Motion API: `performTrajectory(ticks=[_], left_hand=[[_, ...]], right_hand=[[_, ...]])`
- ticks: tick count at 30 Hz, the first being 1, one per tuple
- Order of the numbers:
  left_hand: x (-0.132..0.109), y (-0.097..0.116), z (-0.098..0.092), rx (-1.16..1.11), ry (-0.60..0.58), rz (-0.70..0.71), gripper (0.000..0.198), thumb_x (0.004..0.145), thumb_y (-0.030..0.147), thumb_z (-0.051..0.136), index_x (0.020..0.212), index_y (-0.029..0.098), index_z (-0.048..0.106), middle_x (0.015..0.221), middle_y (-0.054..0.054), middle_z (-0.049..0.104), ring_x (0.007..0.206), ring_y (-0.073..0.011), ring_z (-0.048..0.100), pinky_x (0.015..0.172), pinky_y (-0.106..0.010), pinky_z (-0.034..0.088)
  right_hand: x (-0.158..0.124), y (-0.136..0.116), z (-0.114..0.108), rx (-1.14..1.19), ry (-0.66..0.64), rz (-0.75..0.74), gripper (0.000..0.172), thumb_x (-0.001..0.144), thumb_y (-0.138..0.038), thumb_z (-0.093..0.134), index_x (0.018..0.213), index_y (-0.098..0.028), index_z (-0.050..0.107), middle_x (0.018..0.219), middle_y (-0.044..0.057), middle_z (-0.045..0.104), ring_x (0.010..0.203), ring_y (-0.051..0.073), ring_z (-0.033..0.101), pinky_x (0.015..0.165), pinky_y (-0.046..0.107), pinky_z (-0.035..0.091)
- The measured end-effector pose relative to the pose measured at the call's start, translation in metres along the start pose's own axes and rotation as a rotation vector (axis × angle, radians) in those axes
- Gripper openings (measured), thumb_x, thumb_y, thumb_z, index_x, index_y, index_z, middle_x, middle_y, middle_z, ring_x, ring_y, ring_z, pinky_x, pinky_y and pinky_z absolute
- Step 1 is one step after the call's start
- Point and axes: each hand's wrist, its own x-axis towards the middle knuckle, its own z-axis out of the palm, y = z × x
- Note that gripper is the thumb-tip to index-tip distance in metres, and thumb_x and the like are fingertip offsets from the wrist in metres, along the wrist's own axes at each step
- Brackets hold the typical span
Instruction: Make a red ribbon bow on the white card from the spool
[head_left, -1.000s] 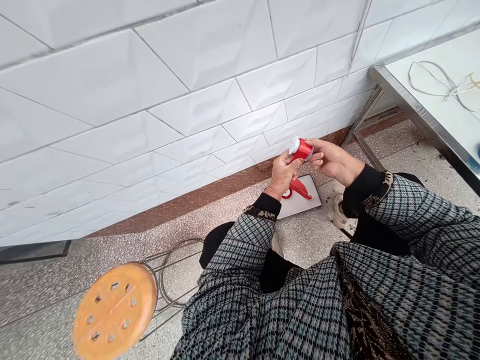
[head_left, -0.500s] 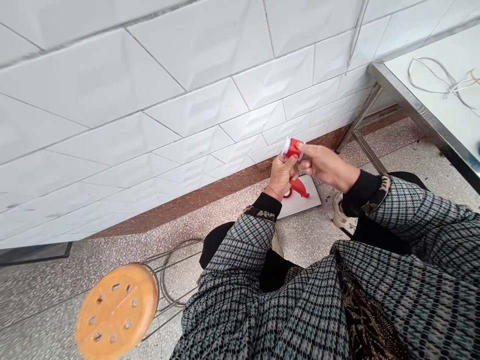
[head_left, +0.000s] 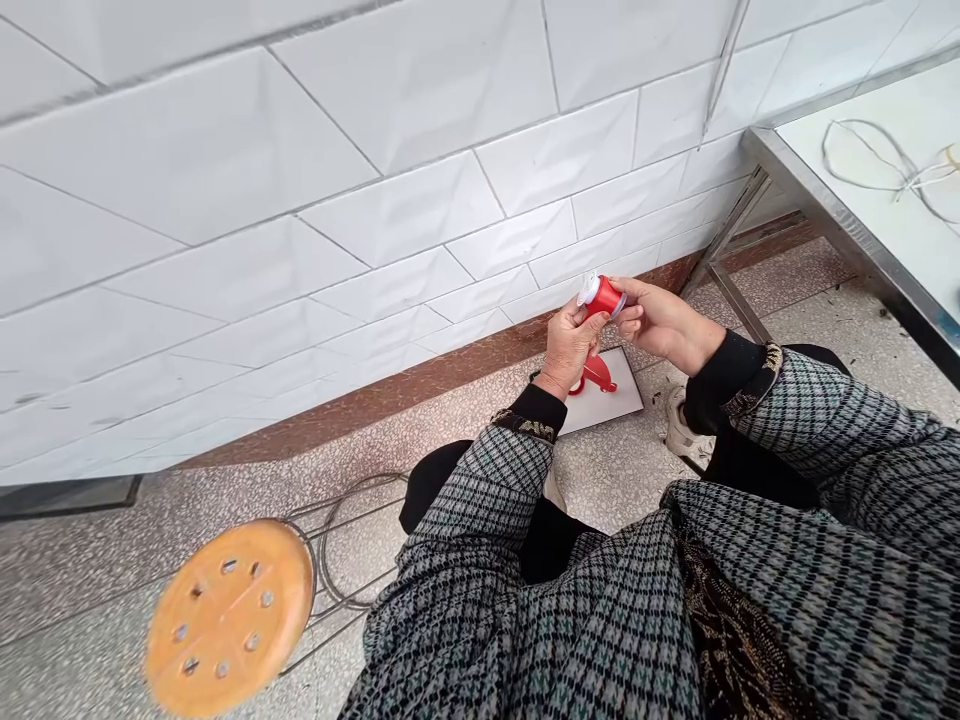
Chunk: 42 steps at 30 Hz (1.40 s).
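A red spool with white ends [head_left: 602, 297] is held up in front of the tiled wall. My left hand [head_left: 568, 345] has its thumb and fingers closed on the spool's lower left side. From the right, my right hand [head_left: 660, 318] grips the spool's other end with bent fingers. Below the hands, a red piece [head_left: 598, 374] with a red ring beside it lies on a white board [head_left: 611, 402] on the floor; my left hand hides part of them.
An orange round stool [head_left: 229, 618] with metal legs lies on its side at the lower left. At the upper right stands a metal-edged table [head_left: 817, 195] bearing a loose white cable [head_left: 874, 185]. The tiled wall [head_left: 420, 215] runs close ahead.
The spool has tilted and shifted slightly right, showing more of its red side and white end. My right hand's fingers have moved to its right end.
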Motion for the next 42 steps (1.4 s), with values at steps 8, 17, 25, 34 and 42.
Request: performTrajectory(ticks=[8,17,25,34,42], left_hand=[[-0.002,0.007,-0.004,-0.106,-0.138,-0.077,0.068,0.059,0.048,0.1,0.109,0.02,0.063,0.048,0.015,0.044,0.036,-0.0037,0.028,0.035,-0.019,0.025],[-0.003,-0.003,0.007,-0.162,0.014,-0.057,0.066,0.057,0.066,0.095,0.082,0.021,0.054,0.044,0.014,0.038,0.036,-0.0038,0.03,0.035,-0.02,0.024],[-0.002,-0.001,0.0,-0.03,-0.029,-0.046,0.064,0.071,0.044,0.093,0.124,0.017,0.069,0.058,0.012,0.054,0.039,-0.0031,0.032,0.038,-0.022,0.028],[0.005,-0.002,-0.012,0.026,-0.017,-0.02,0.076,0.073,0.036,0.09,0.143,0.022,0.065,0.06,0.011,0.055,0.04,-0.0037,0.034,0.039,-0.023,0.028],[0.002,-0.001,-0.008,-0.003,-0.077,-0.058,0.082,0.072,0.034,0.089,0.147,0.021,0.061,0.055,0.014,0.045,0.042,-0.0043,0.031,0.041,-0.02,0.033]], right_hand=[[0.011,-0.008,-0.015,-0.071,-0.073,0.158,0.02,0.111,-0.018,0.051,0.092,-0.018,0.058,0.051,-0.01,0.044,0.032,0.002,0.028,0.03,0.009,0.025],[0.002,0.028,-0.009,-0.236,-0.07,-0.231,0.027,0.103,-0.023,0.074,0.079,-0.016,0.062,0.055,-0.004,0.057,0.041,0.005,0.05,0.041,0.013,0.043],[0.001,-0.001,-0.007,-0.024,0.028,-0.127,0.023,0.111,-0.011,0.052,0.09,-0.015,0.059,0.056,-0.009,0.052,0.032,-0.001,0.031,0.032,0.008,0.025],[0.003,-0.003,-0.011,0.018,0.017,0.054,0.024,0.113,-0.018,0.05,0.09,-0.018,0.056,0.049,-0.01,0.045,0.03,0.001,0.033,0.03,0.007,0.027],[0.004,-0.003,-0.013,0.065,-0.017,0.086,0.02,0.112,-0.018,0.052,0.092,-0.019,0.056,0.049,-0.011,0.044,0.03,0.001,0.033,0.03,0.007,0.027]])
